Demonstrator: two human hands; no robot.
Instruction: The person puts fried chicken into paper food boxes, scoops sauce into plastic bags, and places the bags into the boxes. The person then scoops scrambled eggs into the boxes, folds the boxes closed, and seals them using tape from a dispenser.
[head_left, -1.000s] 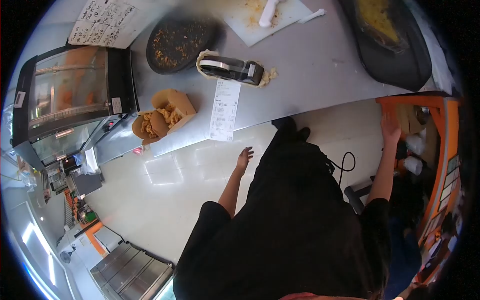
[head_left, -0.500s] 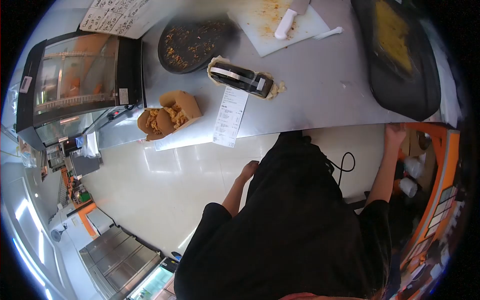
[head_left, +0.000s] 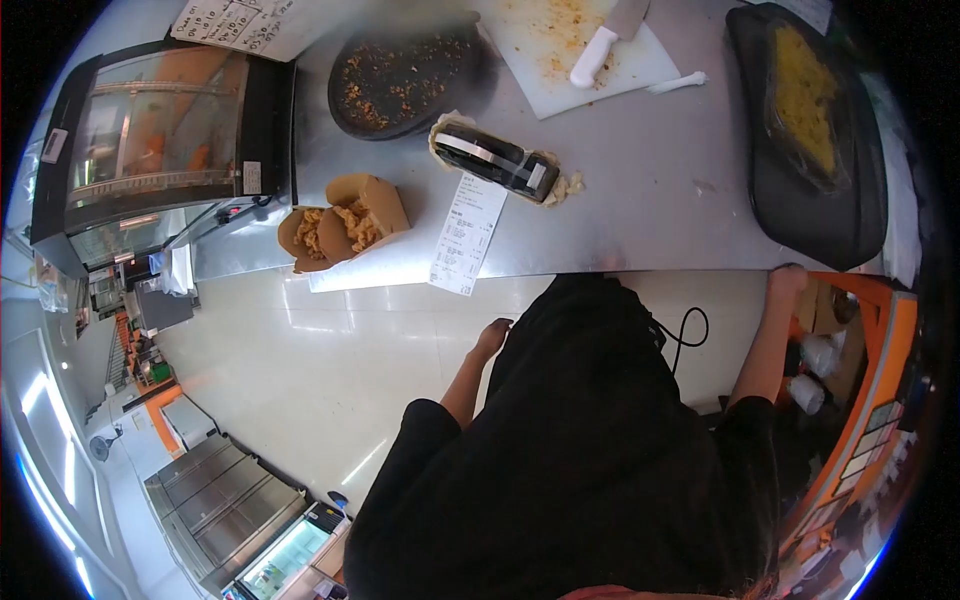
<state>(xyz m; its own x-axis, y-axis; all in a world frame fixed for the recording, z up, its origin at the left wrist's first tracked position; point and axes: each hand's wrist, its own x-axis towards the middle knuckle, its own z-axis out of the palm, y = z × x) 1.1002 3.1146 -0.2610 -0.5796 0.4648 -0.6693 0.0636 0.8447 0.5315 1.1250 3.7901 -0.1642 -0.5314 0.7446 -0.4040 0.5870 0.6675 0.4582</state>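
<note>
My left hand (head_left: 492, 338) hangs beside my dark clothing, below the counter edge, its fingers curled and mostly hidden. At the counter's right corner is my right hand (head_left: 788, 279), touching the edge near the orange frame; its fingers are hard to make out. On the steel counter (head_left: 640, 215) a black tape dispenser (head_left: 497, 163) rests over the top of a long printed receipt (head_left: 467, 235), which hangs slightly past the edge. Left of it stands an open cardboard box (head_left: 383, 208) with fried pieces (head_left: 356, 226) inside.
A dark round pan (head_left: 400, 85) with crumbs lies at the back. Beside it a white board (head_left: 640, 62) carries a knife (head_left: 597, 52). A black tray (head_left: 765, 170) holds a wrapped yellow item (head_left: 808, 95). A glass display case (head_left: 155, 130) stands left; an orange frame (head_left: 880, 345) stands right.
My right hand has come to the counter's corner from over the orange frame. My left hand's fingers have curled in from spread. The view has shifted, showing more of the knife and tray.
</note>
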